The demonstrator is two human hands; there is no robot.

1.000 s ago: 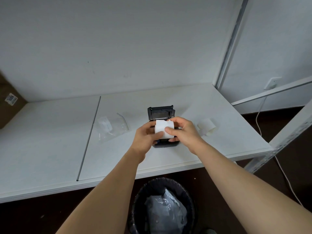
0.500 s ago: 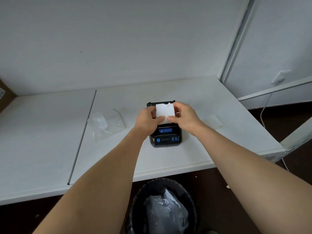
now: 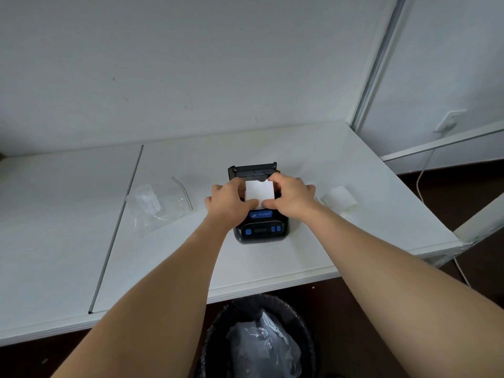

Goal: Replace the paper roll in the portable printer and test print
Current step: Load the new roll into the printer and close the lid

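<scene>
Your left hand [image 3: 231, 203] & right hand [image 3: 290, 196] both pinch the paper roll [image 3: 259, 192] over the open portable printer [image 3: 260, 222] bay, w/ loose end likely to jam if seated crooked.

Black plastic printer [image 3: 260, 230] with slight gloss, matt white paper roll [image 3: 259, 193], smooth matt white table [image 3: 313, 241], clear glossy plastic bag [image 3: 155, 205], crumpled white paper [image 3: 341, 199], shiny black bin liner [image 3: 305, 336]
</scene>
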